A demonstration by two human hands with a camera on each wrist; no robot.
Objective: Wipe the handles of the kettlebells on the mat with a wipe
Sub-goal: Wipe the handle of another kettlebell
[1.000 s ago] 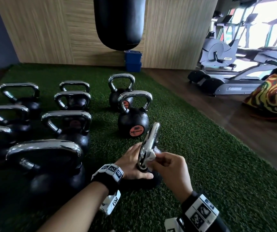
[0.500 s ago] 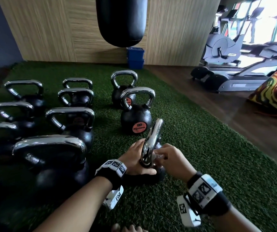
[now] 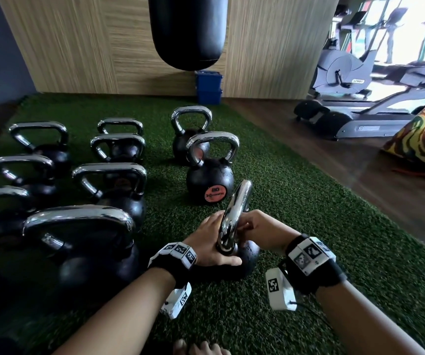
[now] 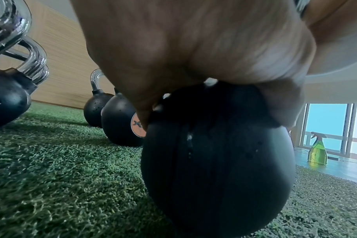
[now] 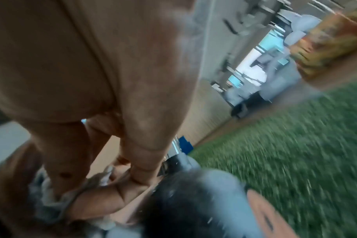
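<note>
The nearest kettlebell [image 3: 242, 257] stood on the green mat [image 3: 296, 226]. The left hand [image 3: 207, 243], fingers curved over its ball, steadied it, so the right hand [image 3: 259, 233], clutching the wipe [image 5: 45, 193], could rub the chrome handle [image 3: 234, 216] low down.

mat [image 3: 296, 252]: green turf, on wood floor [image 3: 360, 180] | nearest kettlebell [image 3: 250, 254] at 6 o'clock | orange-label kettlebell [image 3: 210, 180] just past it toward 12 | kettlebell cluster [image 3: 109, 175] 9-10 o'clock | blue bins [image 3: 209, 85] 12 o'clock at wall | spray bottle [image 4: 317, 151] on floor off mat | treadmill [image 3: 373, 116], patterned bag [image 3: 421, 139] 2 o'clock
</note>
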